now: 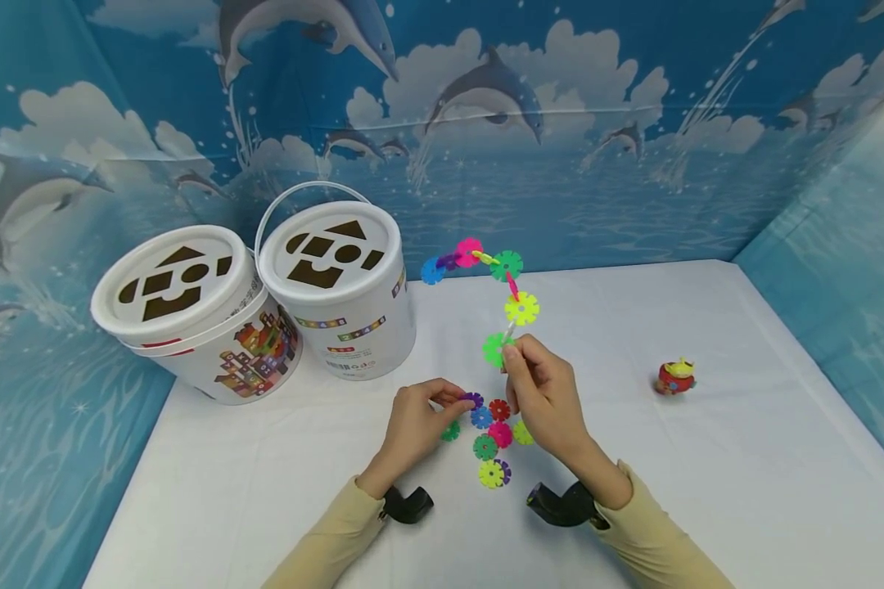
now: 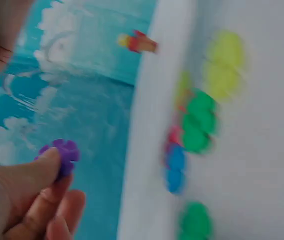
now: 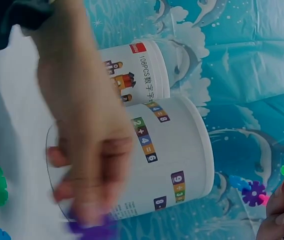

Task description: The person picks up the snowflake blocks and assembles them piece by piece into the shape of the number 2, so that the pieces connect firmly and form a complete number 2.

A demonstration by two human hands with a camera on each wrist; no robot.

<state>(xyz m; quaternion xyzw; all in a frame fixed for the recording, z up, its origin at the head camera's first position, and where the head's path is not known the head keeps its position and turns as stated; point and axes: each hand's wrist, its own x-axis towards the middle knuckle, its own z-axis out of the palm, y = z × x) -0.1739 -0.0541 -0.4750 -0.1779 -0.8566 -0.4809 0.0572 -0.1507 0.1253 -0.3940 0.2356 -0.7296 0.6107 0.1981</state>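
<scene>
My left hand point(image 1: 421, 421) pinches a purple notched disc point(image 1: 474, 400) between thumb and fingertips, just above the loose discs; the left wrist view shows the same purple disc point(image 2: 66, 154) held by its edge. Raised to the right, my right hand point(image 1: 548, 397) grips the lower end of a curved chain of interlocked discs, by a green disc point(image 1: 494, 349) and a white piece. The chain rises through a yellow disc point(image 1: 522, 308) and a green one point(image 1: 507, 266), then bends left to pink, purple and blue point(image 1: 432, 271). The two hands are apart.
Several coloured discs, including a blue one point(image 1: 481, 417) and a pink one point(image 1: 499, 434), lie on the white table below the hands. Two white lidded buckets point(image 1: 361, 327) point(image 1: 191, 360) stand at the back left. A small red-and-yellow toy point(image 1: 675, 377) sits to the right.
</scene>
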